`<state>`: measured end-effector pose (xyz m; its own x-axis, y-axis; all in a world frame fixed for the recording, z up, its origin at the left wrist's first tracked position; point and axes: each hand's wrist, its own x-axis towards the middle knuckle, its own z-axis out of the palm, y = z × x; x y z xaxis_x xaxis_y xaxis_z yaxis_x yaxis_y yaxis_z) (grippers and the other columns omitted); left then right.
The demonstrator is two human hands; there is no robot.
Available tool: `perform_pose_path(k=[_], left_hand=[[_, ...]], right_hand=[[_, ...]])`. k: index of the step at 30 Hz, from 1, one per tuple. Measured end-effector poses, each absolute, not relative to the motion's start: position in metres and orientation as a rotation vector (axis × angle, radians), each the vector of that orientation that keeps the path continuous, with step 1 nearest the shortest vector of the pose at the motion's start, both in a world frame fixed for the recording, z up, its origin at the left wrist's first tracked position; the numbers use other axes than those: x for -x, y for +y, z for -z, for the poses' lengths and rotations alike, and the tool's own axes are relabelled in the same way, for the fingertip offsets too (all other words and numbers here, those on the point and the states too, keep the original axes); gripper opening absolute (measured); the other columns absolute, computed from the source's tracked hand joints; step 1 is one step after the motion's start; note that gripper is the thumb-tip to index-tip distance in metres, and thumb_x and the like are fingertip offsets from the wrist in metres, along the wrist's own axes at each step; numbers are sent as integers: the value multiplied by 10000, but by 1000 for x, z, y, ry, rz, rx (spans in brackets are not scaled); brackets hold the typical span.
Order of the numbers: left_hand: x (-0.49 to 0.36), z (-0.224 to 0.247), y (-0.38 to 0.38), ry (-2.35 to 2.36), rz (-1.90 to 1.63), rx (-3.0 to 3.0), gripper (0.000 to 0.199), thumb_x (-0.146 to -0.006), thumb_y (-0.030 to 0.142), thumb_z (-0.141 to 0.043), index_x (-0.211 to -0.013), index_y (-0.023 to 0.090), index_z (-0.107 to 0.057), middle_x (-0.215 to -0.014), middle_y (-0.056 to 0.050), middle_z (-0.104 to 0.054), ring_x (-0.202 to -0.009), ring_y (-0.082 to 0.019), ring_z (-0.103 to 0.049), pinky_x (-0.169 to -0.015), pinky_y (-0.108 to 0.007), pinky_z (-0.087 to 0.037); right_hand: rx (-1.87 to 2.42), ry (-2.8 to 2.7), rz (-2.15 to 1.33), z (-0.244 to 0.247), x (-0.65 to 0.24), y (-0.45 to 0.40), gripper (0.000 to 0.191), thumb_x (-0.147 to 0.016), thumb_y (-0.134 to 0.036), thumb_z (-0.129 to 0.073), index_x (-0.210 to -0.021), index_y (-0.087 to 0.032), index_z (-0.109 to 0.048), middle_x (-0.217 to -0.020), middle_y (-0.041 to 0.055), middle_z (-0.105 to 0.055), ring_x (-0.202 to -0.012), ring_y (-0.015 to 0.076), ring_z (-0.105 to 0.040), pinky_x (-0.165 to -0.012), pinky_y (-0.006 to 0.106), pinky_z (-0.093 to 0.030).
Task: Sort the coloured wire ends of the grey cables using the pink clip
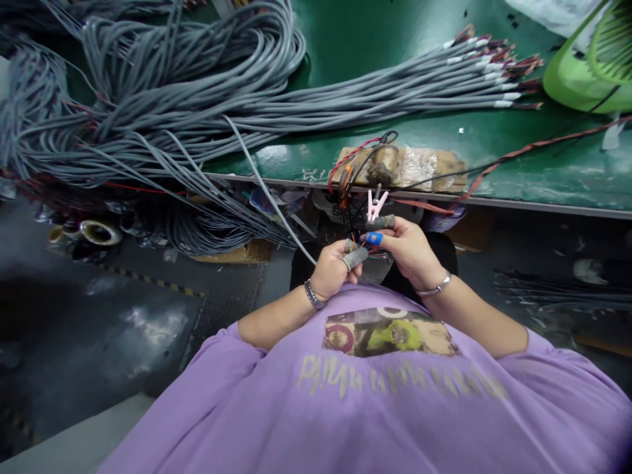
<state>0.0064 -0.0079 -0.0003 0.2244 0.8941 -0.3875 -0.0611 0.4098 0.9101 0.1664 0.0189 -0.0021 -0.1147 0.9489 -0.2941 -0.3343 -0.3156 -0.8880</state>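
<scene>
My left hand (334, 268) is closed around the end of a grey cable (266, 187), which trails up and left to the bundle on the bench. Thin coloured wires (365, 246) fan out from that end between both hands. My right hand (405, 247), with blue tape on the thumb, pinches at these wires. Grey covers wrap some of the fingertips on both hands. A pink clothes peg (376, 206) stands just above my right fingers at the bench edge. The fingers partly hide the wire tips.
A large grey cable bundle (197, 99) covers the left of the green bench (336, 46), its stripped ends pointing right. A wooden board (434, 170) with a metal cylinder (385, 161) lies at the front edge. A green basket (573, 82) stands at right. More cable coils (212, 227) hang below the bench.
</scene>
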Motion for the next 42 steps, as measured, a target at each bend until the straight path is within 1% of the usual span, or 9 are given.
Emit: perform_pose_path(k=[4,8,12,15,19,24,30,36,42], left_hand=[[-6,-4,-7,1144,-786,-877,410,-672,484,-800,-644,166,-542,-483,39,-577,-325,-53,-465,-319,-156,-292],[-4,-13,-6,1114,-749,-816,397,-655,468,-802,-657,165,-546,-474,38,-575,-308,-53,-439,-306,-158,-288],[-3,-23,-2,1039,-697,-766,418,-641,475,-818,-678,165,-540,-457,39,-566,-298,-60,-427,-294,-161,-279],[-4,-31,4,961,-624,-742,418,-635,459,-827,-692,166,-534,-446,35,-567,-283,-65,-416,-285,-162,-268],[-4,-39,14,887,-536,-712,399,-615,420,-836,-720,151,-561,-425,29,-550,-262,-65,-386,-273,-162,-235],[-4,-39,25,809,-507,-640,410,-575,391,-855,-725,154,-556,-400,44,-508,-251,-64,-357,-264,-161,-221],[-6,-33,29,770,-493,-552,393,-561,330,-866,-759,147,-579,-403,49,-496,-270,-64,-351,-259,-158,-237],[-6,-31,30,765,-476,-546,354,-602,322,-843,-739,156,-562,-389,48,-486,-260,-65,-336,-268,-155,-225],[-7,-28,29,770,-471,-565,364,-608,343,-846,-740,147,-569,-390,42,-497,-253,-61,-332,-269,-155,-223]], right_hand=[[1128,-756,-1639,3,-169,23,384,-554,-343,-917,-816,-183,-686,-794,32,-763,-662,133,-671,-619,251,-525],[1162,-536,-1735,1,-177,33,251,-770,-391,-792,-827,-192,-650,-770,36,-770,-657,123,-687,-614,227,-547],[1139,-439,-1803,-3,-183,45,381,-929,-541,-584,-829,-178,-640,-740,62,-754,-606,117,-666,-571,212,-538],[1082,-501,-1885,-4,-183,54,501,-903,-659,-542,-798,-178,-638,-738,69,-739,-580,122,-649,-535,216,-520],[961,-678,-1909,2,-176,58,540,-805,-718,-626,-814,-180,-678,-749,58,-731,-567,122,-619,-529,231,-502],[965,-745,-1640,6,-162,56,544,-764,-736,-649,-789,-195,-694,-683,20,-694,-565,118,-580,-516,231,-454],[955,-446,-1844,-16,-152,55,555,-796,-736,-619,-800,-183,-664,-696,32,-712,-551,116,-593,-532,241,-490],[976,-412,-1767,-25,-147,57,508,-799,-674,-673,-733,-170,-665,-622,19,-683,-543,99,-589,-539,218,-481],[944,-453,-1755,-15,-148,57,537,-780,-713,-660,-733,-178,-662,-637,19,-682,-561,102,-597,-540,220,-481]])
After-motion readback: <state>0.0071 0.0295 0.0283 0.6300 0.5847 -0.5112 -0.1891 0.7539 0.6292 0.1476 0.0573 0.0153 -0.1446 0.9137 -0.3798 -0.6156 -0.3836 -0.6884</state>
